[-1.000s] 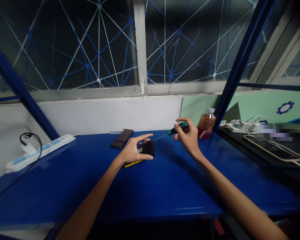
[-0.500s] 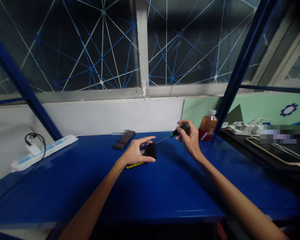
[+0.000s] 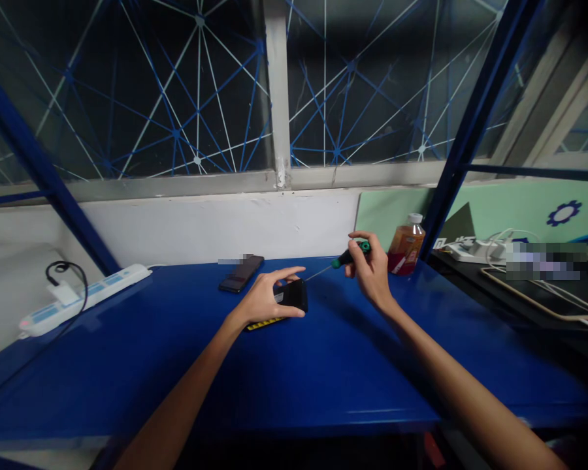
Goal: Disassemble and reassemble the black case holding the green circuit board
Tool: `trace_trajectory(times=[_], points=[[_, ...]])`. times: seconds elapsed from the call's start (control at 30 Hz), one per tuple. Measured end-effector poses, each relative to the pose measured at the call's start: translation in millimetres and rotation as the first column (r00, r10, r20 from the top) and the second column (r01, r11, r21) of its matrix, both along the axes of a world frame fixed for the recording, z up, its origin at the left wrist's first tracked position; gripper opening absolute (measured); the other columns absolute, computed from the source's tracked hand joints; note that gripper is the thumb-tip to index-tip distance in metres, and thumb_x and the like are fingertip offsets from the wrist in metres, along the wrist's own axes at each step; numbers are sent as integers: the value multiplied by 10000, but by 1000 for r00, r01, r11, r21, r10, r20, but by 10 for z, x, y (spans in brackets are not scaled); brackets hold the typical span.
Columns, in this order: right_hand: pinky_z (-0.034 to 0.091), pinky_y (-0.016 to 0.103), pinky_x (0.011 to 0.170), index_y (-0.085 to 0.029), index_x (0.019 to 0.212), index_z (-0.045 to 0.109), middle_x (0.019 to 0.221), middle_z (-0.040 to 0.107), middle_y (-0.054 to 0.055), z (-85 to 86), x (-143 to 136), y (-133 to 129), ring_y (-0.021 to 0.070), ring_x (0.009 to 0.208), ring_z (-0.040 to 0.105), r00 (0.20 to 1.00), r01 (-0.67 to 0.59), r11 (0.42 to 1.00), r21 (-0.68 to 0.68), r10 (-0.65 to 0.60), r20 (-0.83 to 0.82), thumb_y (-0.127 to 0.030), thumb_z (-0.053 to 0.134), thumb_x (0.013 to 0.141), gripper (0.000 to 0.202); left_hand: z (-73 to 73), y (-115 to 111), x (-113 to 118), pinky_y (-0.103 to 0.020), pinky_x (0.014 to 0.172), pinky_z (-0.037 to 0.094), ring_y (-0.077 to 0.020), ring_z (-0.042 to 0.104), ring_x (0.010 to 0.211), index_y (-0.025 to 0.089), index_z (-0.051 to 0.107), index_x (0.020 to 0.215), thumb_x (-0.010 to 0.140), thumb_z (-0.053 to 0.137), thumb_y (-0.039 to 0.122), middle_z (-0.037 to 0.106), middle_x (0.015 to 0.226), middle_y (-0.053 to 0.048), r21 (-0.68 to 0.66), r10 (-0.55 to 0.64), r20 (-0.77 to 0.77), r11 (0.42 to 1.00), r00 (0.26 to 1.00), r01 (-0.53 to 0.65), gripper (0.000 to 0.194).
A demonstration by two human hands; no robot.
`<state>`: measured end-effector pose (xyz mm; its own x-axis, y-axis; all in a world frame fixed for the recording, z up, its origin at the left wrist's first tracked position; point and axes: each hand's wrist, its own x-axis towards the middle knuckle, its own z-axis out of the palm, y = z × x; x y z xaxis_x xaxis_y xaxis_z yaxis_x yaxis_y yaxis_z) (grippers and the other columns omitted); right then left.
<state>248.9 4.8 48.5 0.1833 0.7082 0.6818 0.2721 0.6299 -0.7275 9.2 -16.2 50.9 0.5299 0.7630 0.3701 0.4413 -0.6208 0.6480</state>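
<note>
Screwdriver [image 3: 345, 256] pinched in raised right hand [image 3: 370, 267]; left hand [image 3: 264, 300] clamped around black device [image 3: 294, 296].

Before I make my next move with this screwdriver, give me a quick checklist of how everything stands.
1. Left hand holding the black device: ok.
2. Right hand on the screwdriver handle: ok.
3. Tip seated in the device: cannot tell; it reaches the edge, but the contact is too small to see.
4. Yellow-and-black item uncovered: not ok, the left hand partly hides it.
5. Bottle upright and capped: ok.
6. Phone clear of the screwdriver: ok.
</note>
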Motion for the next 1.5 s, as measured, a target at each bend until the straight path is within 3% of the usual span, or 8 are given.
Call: trace_trajectory(times=[0.17,0.47,0.7,0.9,1.13,1.37,1.5], points=[[412,241,423,-213,1130,471,688,576,-23,-32,15,29,95,420,525,991,-121,993,11,122,-61,-331,472,866,289,12,-3,-5,-476,915,439,-294,577,1073,248,487,1320,606,778,365,634,1162,-90,3,4,-8,1000,1000,-4,779],[403,232,415,-203,1044,530,524,518,-57,29,-3,-7,106,407,525,1000,14,1000,10,-14,23,-401,579,843,287,38,-13,-4,-451,928,439,-280,576,1080,247,479,1328,608,791,388,636,1161,-81,1,2,-19,1000,1000,-2,798],[420,230,407,-217,1104,489,631,573,-33,11,9,33,114,455,562,992,-120,993,-8,119,-30,-383,542,855,304,36,-9,-9,-463,928,436,-291,571,1095,245,475,1330,619,778,377,632,1172,-92,-5,6,-20,1000,1000,-6,784],[399,237,385,-224,1074,509,538,497,-64,13,-20,-4,104,387,513,1000,1,1000,8,-1,3,-421,614,815,341,34,-11,-8,-467,926,432,-290,575,1085,243,476,1329,610,779,368,638,1162,-88,-2,-1,-13,1000,1000,1,790],[398,241,410,-220,1107,501,564,525,-48,-8,24,50,114,434,535,996,-88,996,-14,88,5,-422,528,865,316,38,-7,-8,-485,918,434,-299,577,1076,243,484,1324,611,772,375,639,1157,-94,-1,12,-17,1000,1000,-12,780],[400,240,422,-214,1138,486,566,517,-51,27,-9,-33,107,429,518,998,-29,1000,4,28,53,-412,542,863,344,50,-18,-5,-457,915,443,-282,572,1077,248,493,1316,614,781,392,629,1183,-82,-3,11,-21,1000,1000,-11,772],[416,240,438,-223,1124,480,708,591,-11,16,-11,-29,108,489,556,997,-81,996,29,81,20,-404,490,885,300,54,-25,-3,-477,911,443,-291,575,1069,241,510,1300,615,772,385,626,1193,-88,-7,30,-28,1000,999,-31,747]])
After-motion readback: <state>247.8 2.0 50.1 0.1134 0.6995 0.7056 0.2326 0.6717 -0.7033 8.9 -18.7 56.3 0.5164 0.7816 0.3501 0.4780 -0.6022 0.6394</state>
